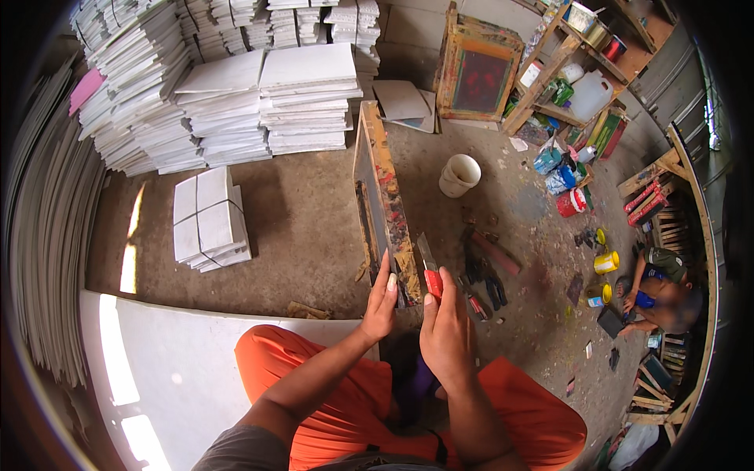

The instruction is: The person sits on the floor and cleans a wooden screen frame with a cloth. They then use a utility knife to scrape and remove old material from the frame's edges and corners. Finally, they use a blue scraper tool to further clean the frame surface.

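Note:
A paint-stained wooden screen frame [382, 188] stands on edge on the concrete floor in front of me. My left hand [381, 302] rests with fingers spread against the frame's near end. My right hand [444, 334] grips a utility knife [429, 269] with a red handle, its grey blade pointing up beside the frame's right side. My knees in orange cloth [330, 385] fill the lower middle of the picture.
Stacks of white sheets [236, 102] cover the back left; a tied white bundle [210, 218] lies nearer. A white board [181, 369] lies by my left knee. A white bucket [459, 174], dark tools [487, 275], paint cans and shelves [573, 71] lie right. Another person [664, 294] crouches far right.

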`<control>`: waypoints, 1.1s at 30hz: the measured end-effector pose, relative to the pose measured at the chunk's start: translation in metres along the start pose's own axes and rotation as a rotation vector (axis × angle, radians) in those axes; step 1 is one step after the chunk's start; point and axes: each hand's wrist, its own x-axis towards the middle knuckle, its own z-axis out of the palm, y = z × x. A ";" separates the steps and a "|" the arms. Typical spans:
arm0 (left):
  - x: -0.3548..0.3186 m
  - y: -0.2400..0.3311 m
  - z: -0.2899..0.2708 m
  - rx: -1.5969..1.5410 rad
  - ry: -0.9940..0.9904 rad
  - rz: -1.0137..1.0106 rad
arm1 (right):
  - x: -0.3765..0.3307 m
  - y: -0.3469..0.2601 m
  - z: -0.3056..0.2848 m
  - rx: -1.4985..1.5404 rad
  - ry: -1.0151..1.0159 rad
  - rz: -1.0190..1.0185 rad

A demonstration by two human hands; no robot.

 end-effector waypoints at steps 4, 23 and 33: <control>0.000 0.000 -0.001 0.025 -0.008 -0.014 | 0.024 -0.002 0.007 0.103 0.027 0.038; 0.000 -0.005 -0.002 -0.009 -0.052 -0.038 | 0.055 -0.019 0.054 -0.669 0.165 -0.180; 0.001 0.000 -0.004 0.026 -0.075 -0.010 | 0.064 -0.003 0.041 -0.167 -0.001 0.026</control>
